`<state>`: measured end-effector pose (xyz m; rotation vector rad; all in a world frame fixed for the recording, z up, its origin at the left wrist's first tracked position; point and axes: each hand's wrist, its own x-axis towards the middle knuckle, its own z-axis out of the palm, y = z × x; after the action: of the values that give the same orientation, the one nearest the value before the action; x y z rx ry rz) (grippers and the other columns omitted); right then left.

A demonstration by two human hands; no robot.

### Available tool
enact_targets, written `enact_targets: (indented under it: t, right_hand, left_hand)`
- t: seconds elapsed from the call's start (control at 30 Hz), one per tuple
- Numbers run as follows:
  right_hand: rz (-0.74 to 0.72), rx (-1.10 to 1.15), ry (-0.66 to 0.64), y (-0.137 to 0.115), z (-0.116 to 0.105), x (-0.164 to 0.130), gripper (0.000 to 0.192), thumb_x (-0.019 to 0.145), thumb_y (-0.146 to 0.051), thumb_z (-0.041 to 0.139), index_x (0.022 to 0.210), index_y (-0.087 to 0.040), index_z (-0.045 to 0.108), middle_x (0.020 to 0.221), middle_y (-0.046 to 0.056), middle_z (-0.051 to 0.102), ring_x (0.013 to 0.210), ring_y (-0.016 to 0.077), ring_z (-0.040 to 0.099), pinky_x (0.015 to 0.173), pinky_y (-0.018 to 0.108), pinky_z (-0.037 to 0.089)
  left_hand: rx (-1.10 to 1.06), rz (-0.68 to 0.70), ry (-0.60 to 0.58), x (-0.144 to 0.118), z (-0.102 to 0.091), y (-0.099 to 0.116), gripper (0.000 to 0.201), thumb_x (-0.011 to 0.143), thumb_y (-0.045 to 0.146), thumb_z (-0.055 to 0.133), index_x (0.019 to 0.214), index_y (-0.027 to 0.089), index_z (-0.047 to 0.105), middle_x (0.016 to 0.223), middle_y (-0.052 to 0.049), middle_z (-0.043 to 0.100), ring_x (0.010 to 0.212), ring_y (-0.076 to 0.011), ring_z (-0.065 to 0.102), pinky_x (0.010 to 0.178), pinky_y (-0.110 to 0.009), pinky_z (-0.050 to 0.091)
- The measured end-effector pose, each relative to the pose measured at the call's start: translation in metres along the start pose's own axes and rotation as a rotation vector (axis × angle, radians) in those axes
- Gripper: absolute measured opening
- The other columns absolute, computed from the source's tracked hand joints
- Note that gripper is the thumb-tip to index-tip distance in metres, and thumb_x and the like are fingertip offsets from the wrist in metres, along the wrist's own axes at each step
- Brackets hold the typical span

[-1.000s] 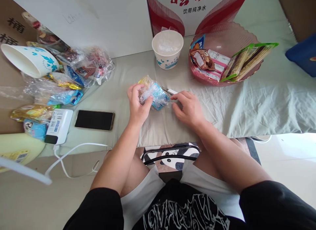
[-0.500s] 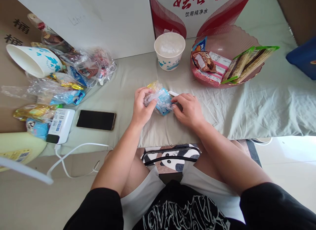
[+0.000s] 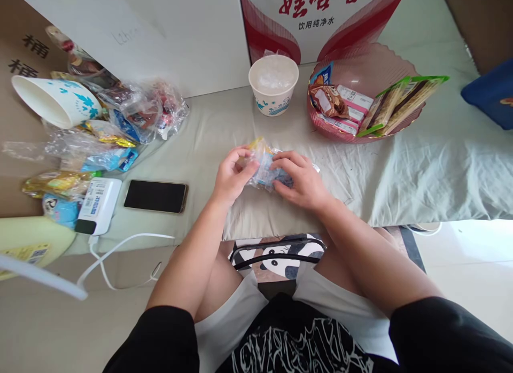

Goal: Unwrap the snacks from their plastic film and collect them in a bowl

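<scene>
My left hand (image 3: 233, 174) pinches the left side of a crumpled clear plastic wrapper (image 3: 256, 164), thumb and fingers closed on it. Yellow and light-blue patches show on the bunched wrappers. My right hand (image 3: 300, 179) lies over the right side, its curled fingers gripping a blue snack wrapper (image 3: 267, 171) that it partly covers. A small white edge sticks out beyond its knuckles. Just behind the hands stands a paper cup (image 3: 273, 103) with clear plastic inside.
A pink bowl (image 3: 344, 133) of packaged snacks stands at the back right. To the left lie a phone (image 3: 155, 195), a white charger (image 3: 99, 204) with a cable, a tipped paper cup (image 3: 60, 100) and a heap of wrapped snacks (image 3: 136, 111). Boxes (image 3: 160, 36) line the back.
My right hand has shifted a little left, further over the blue wrapper, which is now more covered. My left hand keeps its pinch almost in place.
</scene>
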<state>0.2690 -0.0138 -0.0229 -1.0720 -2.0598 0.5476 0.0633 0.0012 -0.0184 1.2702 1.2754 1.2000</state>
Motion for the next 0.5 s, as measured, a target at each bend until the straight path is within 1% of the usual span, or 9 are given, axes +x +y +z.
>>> enact_targets:
  t: [0.03,0.07,0.13,0.2,0.27,0.33,0.43,0.5]
  right_hand:
    - [-0.016,-0.002,0.003,0.000,0.001,0.000,0.020,0.086,-0.023,0.056,0.102,-0.024,0.068,0.123,0.011,0.067,0.117,0.0285,0.063,0.098,0.045,0.050]
    - [-0.037,-0.008,0.011,0.000,0.001,0.000,0.017,0.085,-0.021,0.054,0.095,-0.023,0.068,0.123,0.011,0.067,0.118,0.0286,0.063,0.098,0.046,0.049]
    - [-0.080,-0.020,0.050,-0.001,-0.001,0.000,0.015,0.084,-0.018,0.053,0.083,-0.023,0.066,0.120,0.010,0.068,0.116,0.0288,0.062,0.097,0.046,0.048]
    - [-0.103,-0.028,0.113,-0.003,-0.005,0.000,0.015,0.083,-0.016,0.052,0.079,-0.023,0.064,0.112,0.009,0.070,0.109,0.0275,0.063,0.094,0.045,0.047]
    - [-0.089,-0.018,0.171,-0.006,-0.009,0.000,0.017,0.084,-0.014,0.050,0.081,-0.023,0.064,0.102,0.007,0.071,0.099,0.0246,0.064,0.091,0.043,0.047]
    - [-0.041,0.000,0.177,-0.008,-0.011,0.001,0.018,0.087,-0.015,0.048,0.088,-0.023,0.065,0.097,0.007,0.071,0.092,0.0231,0.064,0.088,0.041,0.048]
    - [0.024,0.010,0.080,-0.009,-0.009,0.001,0.019,0.092,-0.027,0.050,0.101,-0.022,0.066,0.096,0.008,0.070,0.091,0.0242,0.064,0.086,0.040,0.049]
    - [0.058,-0.013,0.016,-0.010,-0.007,0.002,0.023,0.093,-0.033,0.052,0.107,-0.022,0.067,0.100,0.010,0.071,0.094,0.0258,0.065,0.086,0.040,0.051]
  left_hand:
    - [0.026,-0.005,0.049,0.001,0.001,-0.001,0.057,0.062,0.066,0.086,0.091,0.022,0.063,0.117,-0.008,0.065,0.086,-0.0165,0.066,0.066,-0.025,0.053]
    - [0.032,-0.013,0.090,0.002,0.001,-0.003,0.055,0.062,0.059,0.089,0.093,0.022,0.061,0.110,-0.005,0.066,0.084,-0.0151,0.064,0.065,-0.024,0.053]
    - [0.007,-0.038,0.161,0.004,0.000,-0.003,0.050,0.068,0.055,0.087,0.093,0.023,0.058,0.096,-0.002,0.064,0.078,-0.0140,0.063,0.062,-0.023,0.053]
    - [-0.022,-0.068,0.214,0.005,-0.001,-0.002,0.044,0.074,0.055,0.083,0.086,0.022,0.057,0.083,0.000,0.059,0.072,-0.0133,0.060,0.058,-0.023,0.053]
    - [-0.062,-0.076,0.256,0.006,-0.002,0.000,0.042,0.077,0.053,0.081,0.078,0.021,0.054,0.074,0.002,0.054,0.067,-0.0122,0.057,0.057,-0.023,0.052]
    - [-0.145,-0.092,0.264,0.006,-0.002,0.002,0.039,0.080,0.050,0.080,0.076,0.021,0.053,0.072,0.003,0.054,0.066,-0.0121,0.058,0.058,-0.023,0.053]
    - [-0.328,-0.168,0.215,0.008,-0.003,0.002,0.034,0.081,0.049,0.078,0.082,0.022,0.057,0.081,0.000,0.065,0.073,-0.0147,0.065,0.062,-0.026,0.056]
    - [-0.417,-0.220,0.182,0.010,-0.004,0.001,0.032,0.082,0.051,0.075,0.087,0.023,0.061,0.090,-0.002,0.071,0.079,-0.0171,0.069,0.066,-0.029,0.058]
